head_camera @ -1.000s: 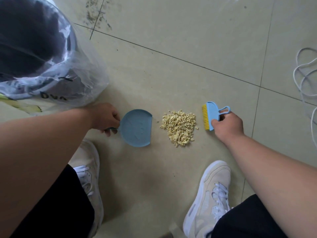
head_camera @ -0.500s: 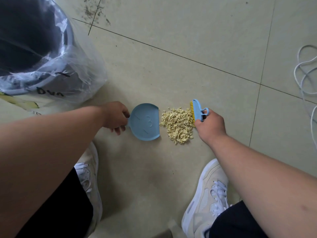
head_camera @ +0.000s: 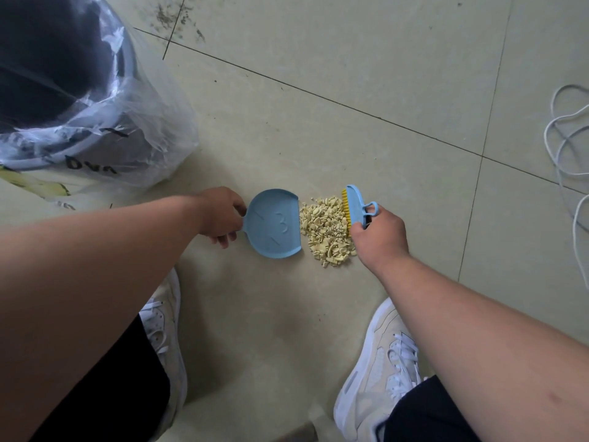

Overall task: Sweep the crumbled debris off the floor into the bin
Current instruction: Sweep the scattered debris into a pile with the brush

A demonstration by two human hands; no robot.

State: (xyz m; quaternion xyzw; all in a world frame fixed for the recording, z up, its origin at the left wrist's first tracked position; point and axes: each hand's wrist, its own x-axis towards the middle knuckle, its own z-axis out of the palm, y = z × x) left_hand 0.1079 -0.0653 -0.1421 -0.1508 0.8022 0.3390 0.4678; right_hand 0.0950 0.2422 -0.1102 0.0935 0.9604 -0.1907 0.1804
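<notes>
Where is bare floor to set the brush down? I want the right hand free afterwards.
Bare tile lies beyond the brush toward the white cord, and between the two shoes. It is crowded around the debris pile, dustpan and lined bin.

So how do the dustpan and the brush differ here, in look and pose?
The dustpan is all blue, a rounded flat scoop lying left of the debris; the brush is a narrow blue bar with yellow bristles, against the pile's right side. The left hand holds the dustpan, the right hand the brush. Both are light blue plastic.
</notes>
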